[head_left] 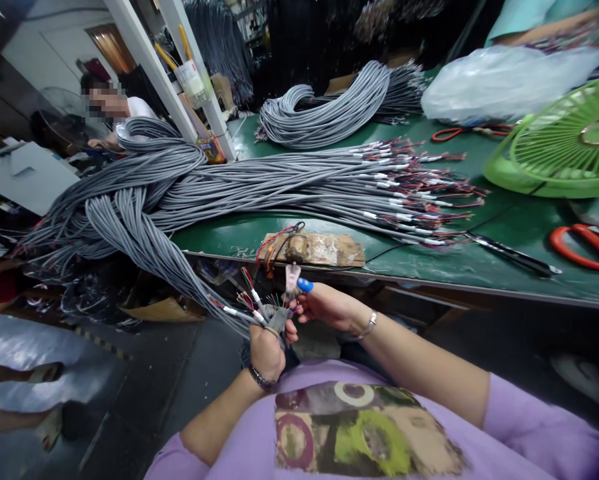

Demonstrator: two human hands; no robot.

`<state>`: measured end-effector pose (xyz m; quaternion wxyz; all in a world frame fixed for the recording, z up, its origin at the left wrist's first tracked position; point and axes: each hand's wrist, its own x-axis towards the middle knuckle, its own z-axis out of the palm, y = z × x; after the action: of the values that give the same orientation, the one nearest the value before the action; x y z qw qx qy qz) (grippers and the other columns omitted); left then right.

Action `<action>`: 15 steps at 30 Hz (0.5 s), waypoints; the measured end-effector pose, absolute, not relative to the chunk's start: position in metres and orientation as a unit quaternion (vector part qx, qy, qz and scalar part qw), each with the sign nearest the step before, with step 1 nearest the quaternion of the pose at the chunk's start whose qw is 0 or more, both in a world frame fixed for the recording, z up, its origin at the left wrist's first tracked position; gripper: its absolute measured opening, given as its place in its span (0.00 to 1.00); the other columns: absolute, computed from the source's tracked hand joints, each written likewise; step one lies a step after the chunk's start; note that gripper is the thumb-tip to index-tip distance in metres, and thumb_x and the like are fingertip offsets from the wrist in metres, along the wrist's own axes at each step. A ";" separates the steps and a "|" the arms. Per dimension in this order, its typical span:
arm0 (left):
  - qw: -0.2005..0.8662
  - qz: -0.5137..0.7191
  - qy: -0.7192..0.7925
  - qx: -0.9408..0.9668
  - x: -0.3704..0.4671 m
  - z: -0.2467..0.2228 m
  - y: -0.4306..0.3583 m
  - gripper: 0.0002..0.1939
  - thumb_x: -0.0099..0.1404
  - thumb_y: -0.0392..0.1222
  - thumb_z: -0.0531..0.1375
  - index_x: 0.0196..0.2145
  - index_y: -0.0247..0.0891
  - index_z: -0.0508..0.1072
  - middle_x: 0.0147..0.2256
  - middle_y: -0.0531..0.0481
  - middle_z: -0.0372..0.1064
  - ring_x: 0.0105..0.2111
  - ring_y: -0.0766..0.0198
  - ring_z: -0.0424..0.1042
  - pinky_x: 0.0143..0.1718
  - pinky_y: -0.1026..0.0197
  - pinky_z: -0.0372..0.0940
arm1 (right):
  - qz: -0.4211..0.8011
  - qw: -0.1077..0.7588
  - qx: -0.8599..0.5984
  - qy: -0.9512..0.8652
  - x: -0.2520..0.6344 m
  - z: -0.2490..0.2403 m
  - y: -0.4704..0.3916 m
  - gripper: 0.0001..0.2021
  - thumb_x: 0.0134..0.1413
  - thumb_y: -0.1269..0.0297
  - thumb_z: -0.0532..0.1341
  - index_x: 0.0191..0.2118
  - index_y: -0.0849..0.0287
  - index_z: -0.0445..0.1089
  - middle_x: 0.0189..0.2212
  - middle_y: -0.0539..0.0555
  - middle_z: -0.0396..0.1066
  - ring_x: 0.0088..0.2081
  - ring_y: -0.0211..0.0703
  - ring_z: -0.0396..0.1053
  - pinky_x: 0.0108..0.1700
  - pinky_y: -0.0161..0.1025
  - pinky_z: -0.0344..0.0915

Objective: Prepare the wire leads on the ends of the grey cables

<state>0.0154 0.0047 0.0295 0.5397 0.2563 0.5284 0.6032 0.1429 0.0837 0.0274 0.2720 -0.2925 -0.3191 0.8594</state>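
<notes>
The gray cables [169,267], a bundle with white-banded ends and fanned multicolored wires, hang over the front edge of the green worktop [219,241]; their ends are in front of the person's torso, below that edge. The left hand [268,350] has its fingers closed around these ends. The right hand [324,305], a blue wrap [305,285] on one digit, has its fingers bent at the thin wires; whether they are clamped on one cannot be told.

Just beyond the hands, a worn wooden block [337,250] lies at the worktop edge. Behind it, a long spread of gray cable [279,190] extends across the surface, stripped ends to the right; a curved gray bundle [329,113] lies farther back. To the right are a slim black tool [513,253], orange-handled scissors [587,245], a green slatted fan [564,137] and a translucent white plastic bag [504,83]. A person in white [137,108] is at the far left.
</notes>
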 end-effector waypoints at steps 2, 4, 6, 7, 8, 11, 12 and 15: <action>0.532 0.600 0.532 0.272 0.015 0.026 0.002 0.16 0.52 0.51 0.65 0.22 0.35 0.68 0.16 0.55 0.67 0.14 0.72 0.63 0.15 0.70 0.56 | 0.832 0.257 -0.310 -0.380 0.147 0.032 0.082 0.20 0.40 0.50 0.69 0.29 0.63 0.69 0.23 0.49 0.68 0.24 0.32 0.62 0.28 0.32 0.62; 0.536 0.585 0.533 0.294 0.014 0.023 0.000 0.16 0.53 0.51 0.64 0.22 0.35 0.68 0.15 0.54 0.67 0.14 0.72 0.63 0.15 0.70 0.56 | 0.801 0.254 -0.322 -0.436 0.150 0.037 0.081 0.19 0.35 0.54 0.71 0.27 0.64 0.68 0.21 0.48 0.67 0.24 0.31 0.62 0.28 0.31 0.60; 0.560 0.537 0.536 0.333 0.013 0.022 -0.001 0.17 0.54 0.51 0.64 0.21 0.35 0.68 0.15 0.53 0.67 0.14 0.71 0.64 0.15 0.69 0.57 | 0.780 0.245 -0.320 -0.479 0.152 0.042 0.079 0.18 0.35 0.55 0.72 0.25 0.64 0.67 0.20 0.47 0.66 0.23 0.31 0.62 0.28 0.31 0.59; 0.579 0.499 0.537 0.358 0.013 0.022 -0.001 0.17 0.54 0.51 0.64 0.21 0.34 0.69 0.15 0.52 0.68 0.14 0.70 0.65 0.15 0.69 0.57 | 0.772 0.233 -0.313 -0.501 0.152 0.044 0.078 0.18 0.36 0.55 0.71 0.24 0.64 0.66 0.20 0.46 0.66 0.23 0.31 0.61 0.27 0.31 0.59; 0.598 0.459 0.537 0.379 0.012 0.023 -0.002 0.17 0.54 0.51 0.64 0.20 0.33 0.70 0.16 0.50 0.68 0.14 0.69 0.65 0.15 0.68 0.57 | 0.766 0.216 -0.303 -0.525 0.153 0.045 0.077 0.18 0.37 0.54 0.70 0.24 0.64 0.66 0.19 0.46 0.65 0.22 0.30 0.59 0.26 0.31 0.58; 0.628 0.393 0.540 0.399 0.011 0.025 -0.002 0.17 0.53 0.51 0.64 0.20 0.32 0.70 0.15 0.48 0.68 0.13 0.68 0.66 0.15 0.68 0.58 | 0.738 0.195 -0.290 -0.578 0.155 0.047 0.075 0.18 0.41 0.52 0.67 0.25 0.64 0.67 0.19 0.45 0.63 0.20 0.30 0.57 0.24 0.31 0.56; 0.627 0.400 0.542 0.390 0.011 0.026 -0.002 0.17 0.53 0.51 0.64 0.20 0.32 0.70 0.15 0.49 0.68 0.13 0.68 0.66 0.15 0.68 0.58 | 0.730 0.207 -0.291 -0.583 0.157 0.047 0.075 0.18 0.43 0.52 0.67 0.26 0.64 0.67 0.20 0.46 0.64 0.21 0.30 0.58 0.25 0.31 0.57; 0.612 0.468 0.537 0.344 0.011 0.029 -0.001 0.17 0.52 0.52 0.65 0.23 0.34 0.70 0.16 0.51 0.69 0.13 0.68 0.66 0.15 0.68 0.59 | 0.713 0.261 -0.303 -0.576 0.164 0.048 0.073 0.17 0.47 0.50 0.64 0.29 0.63 0.69 0.25 0.49 0.68 0.26 0.34 0.63 0.31 0.34 0.62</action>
<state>0.0109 -0.0005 0.0294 0.6117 0.3443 0.5372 0.4676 0.1639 0.0732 0.0483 0.2612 -0.3029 -0.5759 0.7130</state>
